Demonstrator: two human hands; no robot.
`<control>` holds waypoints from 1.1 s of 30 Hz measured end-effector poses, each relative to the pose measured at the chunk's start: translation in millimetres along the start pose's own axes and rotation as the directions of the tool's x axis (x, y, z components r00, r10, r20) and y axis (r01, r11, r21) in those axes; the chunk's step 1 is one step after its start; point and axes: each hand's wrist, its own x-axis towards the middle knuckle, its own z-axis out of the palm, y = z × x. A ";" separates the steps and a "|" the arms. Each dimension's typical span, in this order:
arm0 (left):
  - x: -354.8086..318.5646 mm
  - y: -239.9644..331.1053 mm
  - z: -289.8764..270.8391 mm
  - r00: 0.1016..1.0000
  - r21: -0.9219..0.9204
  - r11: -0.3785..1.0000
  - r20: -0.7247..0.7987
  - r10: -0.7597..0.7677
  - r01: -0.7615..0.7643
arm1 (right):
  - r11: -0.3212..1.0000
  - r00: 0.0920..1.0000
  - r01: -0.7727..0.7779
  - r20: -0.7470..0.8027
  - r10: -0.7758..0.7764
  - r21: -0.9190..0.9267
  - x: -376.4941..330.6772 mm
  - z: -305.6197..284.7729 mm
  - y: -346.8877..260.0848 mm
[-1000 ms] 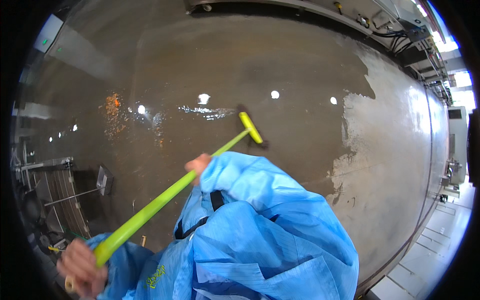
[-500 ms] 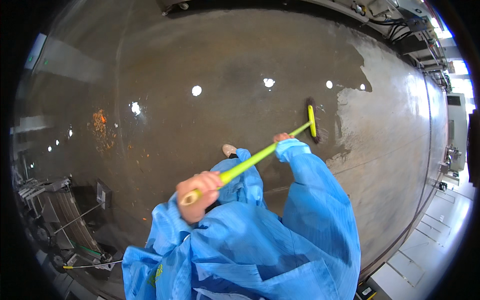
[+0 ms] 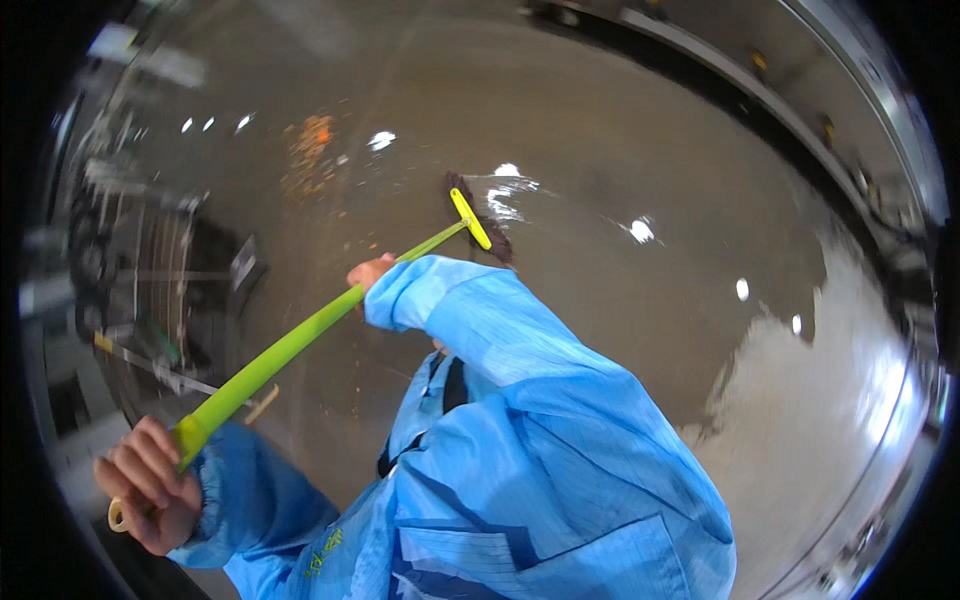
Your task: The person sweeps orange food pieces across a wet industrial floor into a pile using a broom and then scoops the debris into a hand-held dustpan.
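Head view. Left hand (image 3: 150, 485) clamped on the top end of the green broom (image 3: 300, 345) handle; right hand (image 3: 368, 272), mostly hidden by the blue sleeve (image 3: 480, 320), closed around the handle midway. Broom head (image 3: 478, 220) rests on the wet floor (image 3: 620, 140). Best kept flat, with short strokes. Orange debris (image 3: 312, 135) lies beyond; a metal rack (image 3: 150, 270) stands left.
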 end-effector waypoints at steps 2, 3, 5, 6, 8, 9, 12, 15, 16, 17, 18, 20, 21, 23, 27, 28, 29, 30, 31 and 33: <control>-9.3 4.6 1.6 0.997 0.104 0.992 0.047 0.069 -0.073 | 0.990 0.988 0.143 -0.059 -0.142 0.005 33.7 28.7 0.2; -21.6 5.3 -0.3 0.996 0.140 0.986 0.030 0.087 -0.091 | 0.984 0.982 0.178 -0.062 -0.178 -0.003 48.0 44.0 -6.4; -46.7 5.4 -18.9 0.992 0.173 0.978 0.070 0.101 -0.112 | 0.974 0.971 0.225 -0.080 -0.225 -0.012 71.9 72.9 -21.4; -60.7 8.9 -29.3 0.987 0.183 0.976 0.125 0.099 -0.121 | 0.955 0.952 0.295 -0.078 -0.296 -0.028 79.0 87.9 -33.1; -83.3 20.8 -61.2 0.966 0.113 0.970 0.171 0.192 -0.213 | 0.913 0.907 0.402 -0.104 -0.407 -0.067 94.2 109.0 -48.0; -99.2 38.3 -86.4 0.970 0.137 0.967 0.148 0.192 -0.212 | 0.876 0.868 0.478 -0.117 -0.482 -0.061 92.4 112.4 -76.4; -147.6 81.1 -129.1 0.962 0.198 0.959 -0.143 0.232 -0.202 | 0.868 0.871 0.492 0.018 -0.492 -0.072 86.5 149.2 -126.1; -199.4 94.6 -152.9 0.873 0.285 0.958 -0.461 0.158 -0.023 | 0.849 0.845 0.525 0.166 -0.509 -0.069 76.4 209.1 -119.4; -204.5 79.8 -150.6 0.807 0.276 0.960 -0.575 0.131 0.041 | 0.857 0.837 0.514 0.245 -0.490 -0.044 74.4 225.6 -107.5; -208.8 34.6 -167.1 0.807 0.143 0.990 -0.585 0.076 0.010 | 0.907 0.869 0.410 0.344 -0.356 -0.098 82.3 222.3 -80.8; -212.9 27.3 -163.4 0.771 0.087 0.996 -0.636 0.029 0.034 | 0.930 0.826 0.358 0.494 -0.272 -0.086 81.9 228.5 -82.2; -238.8 43.8 -163.4 0.628 0.115 0.993 -0.775 0.069 0.033 | 0.911 0.802 0.405 0.506 -0.318 -0.070 70.2 253.5 -103.6; -253.8 51.4 -165.8 0.581 0.115 0.992 -0.811 0.063 0.053 | 0.910 0.775 0.412 0.545 -0.321 -0.050 66.0 259.3 -115.2; -277.7 82.5 -158.9 0.491 0.144 0.987 -0.866 0.091 0.071 | 0.894 0.715 0.447 0.607 -0.348 -0.014 50.3 283.9 -130.5; -316.9 148.1 -138.2 0.279 0.405 0.852 -0.905 0.321 0.332 | 0.833 0.350 0.529 0.854 -0.386 0.160 21.5 302.2 -171.7; -317.4 163.9 -134.3 0.303 0.435 0.786 -0.895 0.326 0.440 | 0.819 0.308 0.552 0.874 -0.377 0.158 9.3 316.1 -173.8; -300.2 157.9 -145.5 -0.085 0.436 0.710 -0.818 0.569 0.553 | 0.816 0.313 0.564 0.882 -0.352 0.125 5.1 329.4 -173.3; -294.4 178.9 -117.7 -0.229 0.405 0.609 -0.673 0.703 0.681 | 0.817 0.178 0.546 0.927 -0.330 0.186 -12.3 331.6 -195.5; -328.4 206.6 -97.6 -0.247 0.388 0.598 -0.654 0.715 0.701 | 0.828 0.091 0.526 0.955 -0.284 0.196 -22.4 332.8 -212.5; -354.4 247.5 -54.5 -0.164 0.260 0.473 -0.712 0.683 0.842 | 0.809 0.032 0.491 0.921 -0.388 0.324 -42.5 329.5 -215.0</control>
